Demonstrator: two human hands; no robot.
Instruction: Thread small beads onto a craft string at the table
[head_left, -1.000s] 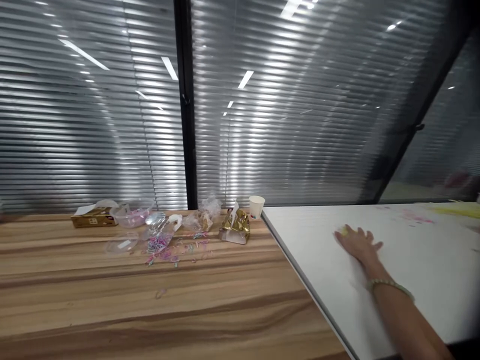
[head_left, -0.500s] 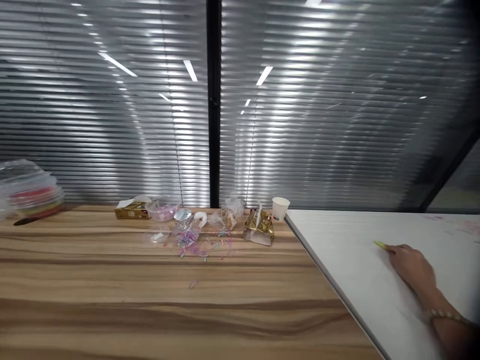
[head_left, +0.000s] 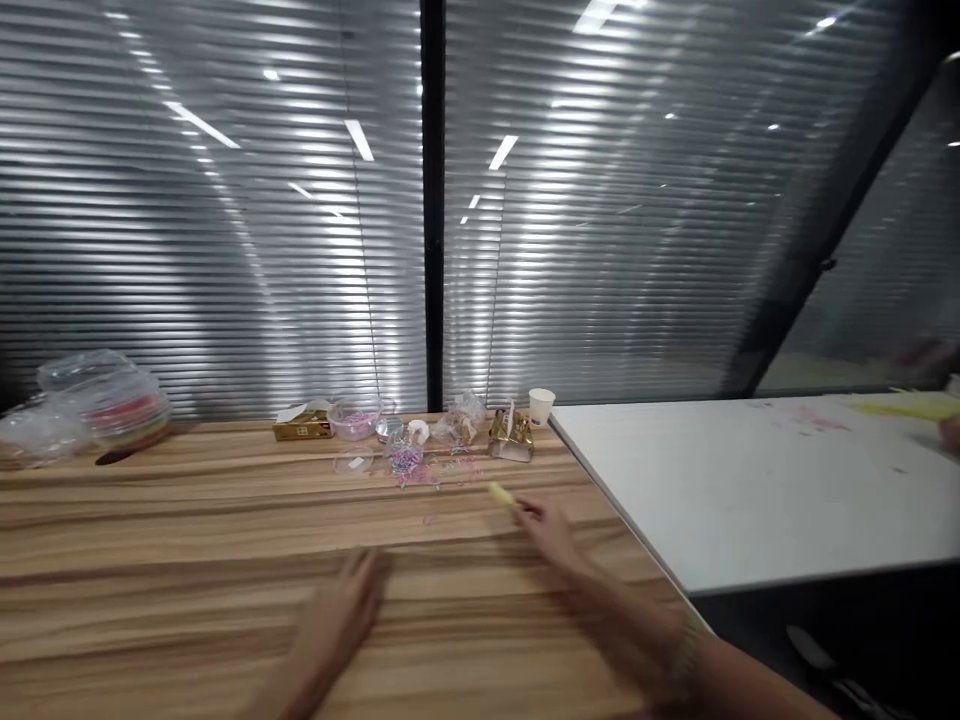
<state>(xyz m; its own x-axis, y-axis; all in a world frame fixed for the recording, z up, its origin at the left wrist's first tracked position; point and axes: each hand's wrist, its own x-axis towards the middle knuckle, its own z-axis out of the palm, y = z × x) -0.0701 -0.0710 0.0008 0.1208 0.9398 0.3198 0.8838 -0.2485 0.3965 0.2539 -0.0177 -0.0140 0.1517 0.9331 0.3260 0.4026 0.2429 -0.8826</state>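
Note:
My right hand [head_left: 551, 535] reaches over the wooden table, its fingers closed on a small yellow strip [head_left: 501, 494] whose pale tip sticks out to the left; its exact kind does not show. A beaded bracelet [head_left: 686, 655] circles that wrist. My left hand [head_left: 341, 605], smeared by motion, is low over the table [head_left: 187, 560] with its fingers stretched forward and nothing seen in them. Beyond both hands, small coloured rubber bands [head_left: 406, 460] lie heaped in clear plastic, and several are scattered around it.
Along the back are a gold tissue box [head_left: 303, 424], a round clear tub [head_left: 354, 420], a torn gold packet [head_left: 511, 437] and a paper cup [head_left: 541, 405]. Stacked plastic containers [head_left: 124, 405] stand left. Beside a white table [head_left: 675, 490], another person's hand [head_left: 951, 435] shows near yellow material [head_left: 911, 407].
My right hand has moved left from the white table to above the wooden one, still with the yellow strip. My left hand has come into view. The view has shifted right.

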